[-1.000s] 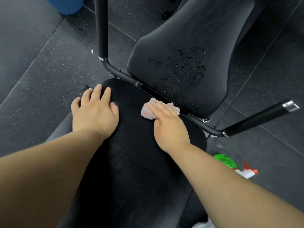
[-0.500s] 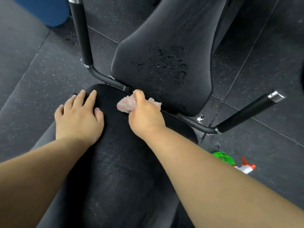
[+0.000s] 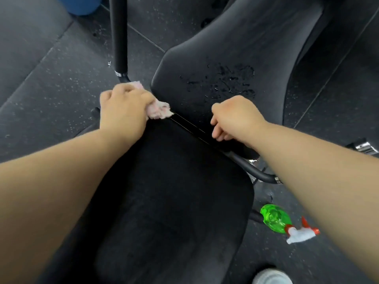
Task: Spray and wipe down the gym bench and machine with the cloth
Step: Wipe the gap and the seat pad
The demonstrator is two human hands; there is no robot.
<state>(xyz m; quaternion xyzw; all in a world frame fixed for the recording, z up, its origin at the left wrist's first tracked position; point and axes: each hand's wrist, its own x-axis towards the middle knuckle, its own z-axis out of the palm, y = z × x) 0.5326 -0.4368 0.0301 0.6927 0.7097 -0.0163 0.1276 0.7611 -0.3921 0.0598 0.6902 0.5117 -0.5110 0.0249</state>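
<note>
Your left hand [image 3: 123, 108] gripped the cloth [image 3: 160, 110]; your right hand [image 3: 235, 116] curled, grip unclear. Beyond it, droplets [image 3: 223, 84] wet the backrest [image 3: 256, 37] above the speckled floor [image 3: 51, 78].

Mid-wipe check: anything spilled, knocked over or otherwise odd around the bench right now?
The green spray bottle lies on its side on the floor right of the seat pad, not standing. A patch of spray droplets sits unwiped on the back pad, while the left hand holds the cloth at the gap between the pads.
</note>
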